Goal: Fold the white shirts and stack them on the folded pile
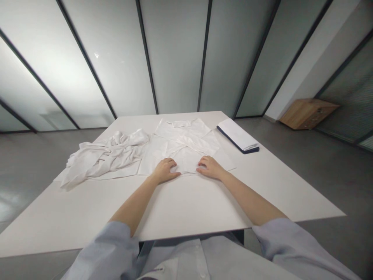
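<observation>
A white shirt [186, 146] lies face down or folded flat in the middle of the table, its collar [181, 124] at the far side and its sleeves crossed over the body. At its near edge my left hand [166, 171] rests on the fabric, fingers curved and thumb held apart from them. Mirroring it, my right hand [211, 167] touches the same edge a short way to the right, thumb and fingers also apart. Neither hand shows cloth gripped between the fingers.
Crumpled white clothes [107, 155] are heaped on the left of the table [192, 210]. Folded white and navy cloths [237, 134] are stacked at the right edge. Behind stand frosted glass panels [175, 54], with a wooden cabinet [305, 112] on the floor at right.
</observation>
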A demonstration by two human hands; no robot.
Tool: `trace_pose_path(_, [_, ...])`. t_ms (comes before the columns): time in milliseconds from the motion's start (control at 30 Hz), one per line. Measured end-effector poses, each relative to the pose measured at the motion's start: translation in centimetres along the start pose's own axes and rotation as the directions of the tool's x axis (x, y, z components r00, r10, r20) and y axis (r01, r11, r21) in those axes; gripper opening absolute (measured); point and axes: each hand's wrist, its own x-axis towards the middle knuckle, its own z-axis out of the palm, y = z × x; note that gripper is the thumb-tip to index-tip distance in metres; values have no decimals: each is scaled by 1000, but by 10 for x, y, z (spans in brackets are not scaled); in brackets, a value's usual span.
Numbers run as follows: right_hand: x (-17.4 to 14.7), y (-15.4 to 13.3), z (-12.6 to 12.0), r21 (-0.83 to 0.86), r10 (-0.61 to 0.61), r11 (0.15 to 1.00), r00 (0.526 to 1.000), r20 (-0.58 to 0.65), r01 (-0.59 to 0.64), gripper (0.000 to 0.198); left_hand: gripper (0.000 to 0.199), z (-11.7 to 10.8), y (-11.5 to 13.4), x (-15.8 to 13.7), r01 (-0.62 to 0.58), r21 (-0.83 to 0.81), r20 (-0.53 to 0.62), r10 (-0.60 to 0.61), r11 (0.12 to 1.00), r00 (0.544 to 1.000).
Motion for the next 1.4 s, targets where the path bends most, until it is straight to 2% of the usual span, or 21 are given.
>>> trace_pose_path(133, [4, -13, 4, 2, -74, 997, 997, 24, 74, 32, 39, 5, 5, 3, -30, -25, -9, 30, 999, 1000])
trace_pose_path(233, [4, -18, 5, 0, -98, 995, 994, 54, 99, 36, 48, 5, 6, 1, -28, -23, -5, 27, 999, 1000])
trace_pose_path(400, [2, -19, 5, -22, -73, 997, 994, 79, 75, 51, 63, 3, 6, -2, -27, -36, 29, 28, 999, 999])
trace_pose_path(533, [3, -22, 8, -18, -149, 989, 987, 61, 150, 44, 54, 5, 11, 1, -71, -75, 47, 74, 995, 996])
trace_pose_path(667, [5, -24, 14, -3, -244, 969, 967, 66, 245, 28, 33, 11, 19, 4, -145, -88, 78, 152, 985, 985])
trace_pose_path(800, [7, -25, 18, -37, -255, 965, 964, 77, 259, 24, 23, 18, 23, 7, -134, -40, 57, 136, 990, 989])
trace_pose_path(1033, [9, -24, 11, -127, -134, 981, 985, 112, 148, 23, 22, 15, 27, 9, -85, 84, 45, 81, 993, 996])
trace_pose_path(1133, [4, -19, 6, -206, -44, 976, 991, 126, 70, 38, 39, 6, 23, 5, -31, 165, 37, 25, 986, 999])
trace_pose_path(1233, [-1, -13, 0, -301, 74, 953, 991, 109, -39, 59, 62, -7, 10, 0, 123, 210, 68, -140, 970, 988])
trace_pose_path(1300, [-3, -7, -5, -352, 138, 931, 984, 109, -92, 65, 67, -16, -4, -4, 193, 233, 122, -225, 953, 967])
trace_pose_path(1400, [-2, 5, -14, -414, 202, 900, 972, 119, -137, 64, 65, -28, -27, -10, 169, 226, 216, -218, 959, 952])
